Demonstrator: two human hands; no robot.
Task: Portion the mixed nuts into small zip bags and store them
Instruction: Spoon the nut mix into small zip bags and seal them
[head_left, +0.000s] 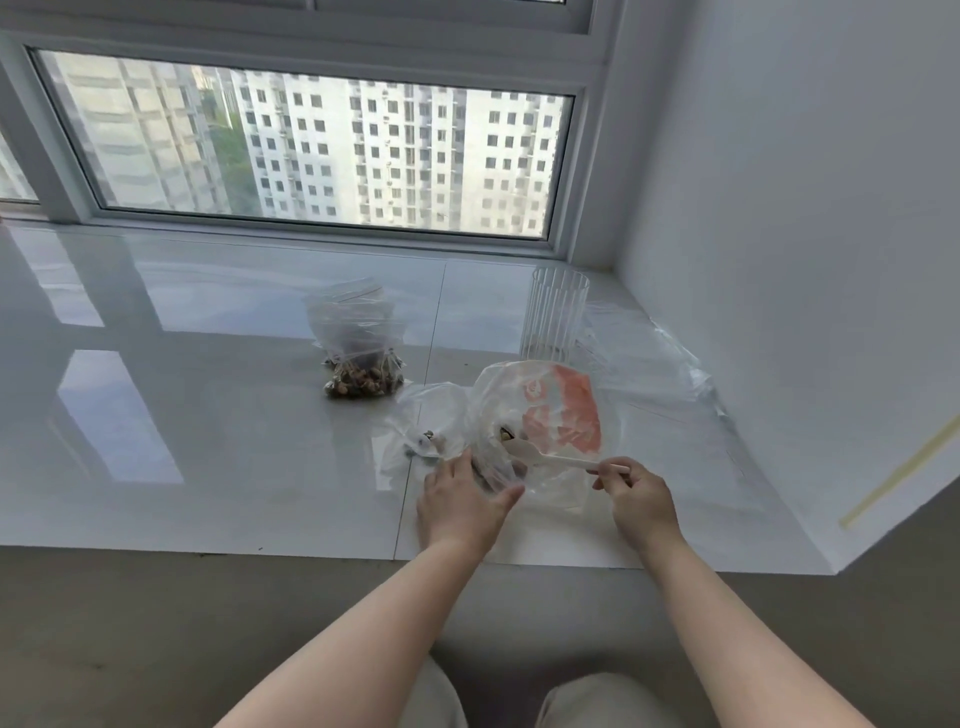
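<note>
The right hand (636, 491) pinches the white spoon (545, 457), whose long axis points left into the open nut bag (540, 410) on the worktop (208, 415), while the left hand (462, 499) grips the bag's mouth, nearer to the small zip bag (426, 431) just to the left.

A glossy, smooth stone-like sill (218, 374) is seen; the bags (358, 338) are thin clear plastic, the spoon (550, 457) matt white plastic, the cup (556, 317) ribbed and clear.
</note>
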